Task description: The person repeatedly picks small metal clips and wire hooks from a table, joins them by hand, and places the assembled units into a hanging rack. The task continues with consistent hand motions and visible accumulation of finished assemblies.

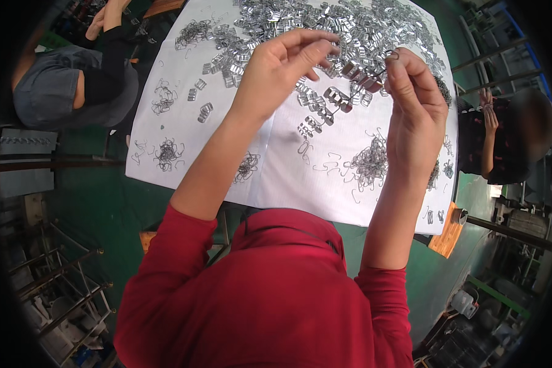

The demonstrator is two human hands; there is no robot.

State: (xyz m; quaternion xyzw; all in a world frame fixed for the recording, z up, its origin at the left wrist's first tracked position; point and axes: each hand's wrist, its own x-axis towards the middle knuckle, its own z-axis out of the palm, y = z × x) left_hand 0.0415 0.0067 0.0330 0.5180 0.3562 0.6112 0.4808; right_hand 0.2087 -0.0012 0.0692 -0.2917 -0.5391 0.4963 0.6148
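A short row of small shiny metal clips (360, 75) hangs on a thin wire hook (391, 55), held up in the air above the white sheet (276, 165). The right hand (416, 104) is closed, and it pinches the wire hook between thumb and forefinger at the top. The left hand (276, 67) is near it on the other side, with the fingers bent and the fingertips (328, 44) pinching together just beside the first clip of the row; I cannot tell if they touch it.

Under the hands, a big heap of loose metal clips (325, 24) lies on the far part of the sheet. A tangle of wire hooks (369, 162) lies below the right hand, and smaller tangles (167, 153) lie on the left part. One person in grey (67, 86) sits at the left, and another person (509, 141) at the right.
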